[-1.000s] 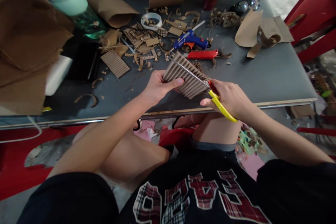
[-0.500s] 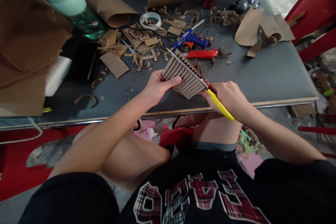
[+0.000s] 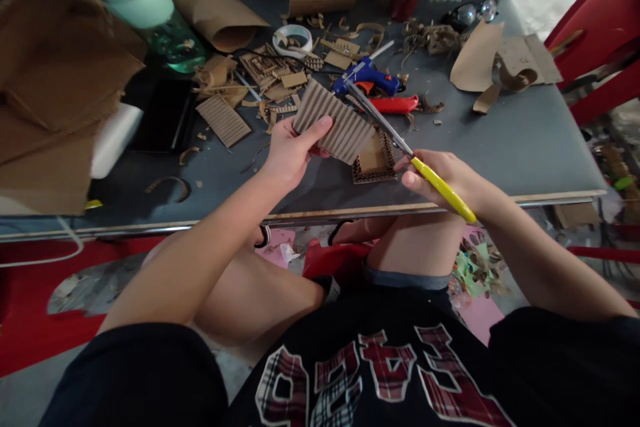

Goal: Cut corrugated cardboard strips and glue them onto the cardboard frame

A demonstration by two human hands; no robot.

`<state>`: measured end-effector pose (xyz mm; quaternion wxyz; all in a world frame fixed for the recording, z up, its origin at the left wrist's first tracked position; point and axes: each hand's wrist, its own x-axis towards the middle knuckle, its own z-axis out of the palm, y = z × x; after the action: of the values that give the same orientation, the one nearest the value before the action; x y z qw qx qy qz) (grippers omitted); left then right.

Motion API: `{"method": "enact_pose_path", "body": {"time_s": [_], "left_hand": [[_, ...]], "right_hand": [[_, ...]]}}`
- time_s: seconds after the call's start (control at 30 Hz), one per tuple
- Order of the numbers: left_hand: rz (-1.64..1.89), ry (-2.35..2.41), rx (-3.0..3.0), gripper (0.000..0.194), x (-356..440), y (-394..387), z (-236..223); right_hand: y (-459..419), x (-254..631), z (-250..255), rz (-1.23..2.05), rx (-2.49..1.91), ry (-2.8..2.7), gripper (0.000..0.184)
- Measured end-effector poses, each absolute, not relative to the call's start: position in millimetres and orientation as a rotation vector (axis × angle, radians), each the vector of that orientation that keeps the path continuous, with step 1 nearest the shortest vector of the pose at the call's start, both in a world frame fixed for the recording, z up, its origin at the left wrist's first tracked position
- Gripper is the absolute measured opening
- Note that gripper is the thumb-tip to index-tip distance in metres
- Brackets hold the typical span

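My left hand (image 3: 287, 153) pinches a ribbed piece of corrugated cardboard (image 3: 335, 123) by its near left edge and holds it above the grey table (image 3: 520, 140). In my right hand (image 3: 445, 177) are yellow-handled scissors (image 3: 400, 143), blades closed and pointing up-left, just right of that piece. Between my two hands a small square cardboard frame (image 3: 373, 160) lies flat on the table.
Cardboard scraps (image 3: 270, 80), a ribbed offcut (image 3: 223, 120), a tape roll (image 3: 293, 37), a blue glue gun (image 3: 367, 77) and a red knife (image 3: 393, 105) litter the far side. A green bottle (image 3: 145, 7), glasses (image 3: 467, 13) and brown paper sheets (image 3: 490, 57) stand around. A red chair (image 3: 600, 33) is at right.
The scissors have come out of the ribbed cardboard and moved right. My left hand lifted the piece up and to the left, uncovering the small cardboard frame on the table.
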<state>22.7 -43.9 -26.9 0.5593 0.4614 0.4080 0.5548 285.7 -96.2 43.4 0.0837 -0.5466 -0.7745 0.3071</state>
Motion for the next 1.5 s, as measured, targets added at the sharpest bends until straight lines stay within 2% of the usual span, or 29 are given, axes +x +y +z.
{"method": "enact_pose_path", "body": {"time_s": [0.23,1.0,1.5], "left_hand": [[1.517,0.99,1.029,0.053,23.3,-43.7,-18.9],[1.343,0.928,1.047,0.057,28.5,-48.9,-23.8],[1.301,0.963,1.112,0.057,24.1,-46.6,-23.0]], "right_hand": [[-101.8,290.7,51.0,0.83,-1.72,-2.43,0.081],[-101.1,291.5,52.1,0.823,-1.671,-2.51,0.078],[-102.2,280.8,47.9,0.59,-1.849,-2.568,0.079]]}}
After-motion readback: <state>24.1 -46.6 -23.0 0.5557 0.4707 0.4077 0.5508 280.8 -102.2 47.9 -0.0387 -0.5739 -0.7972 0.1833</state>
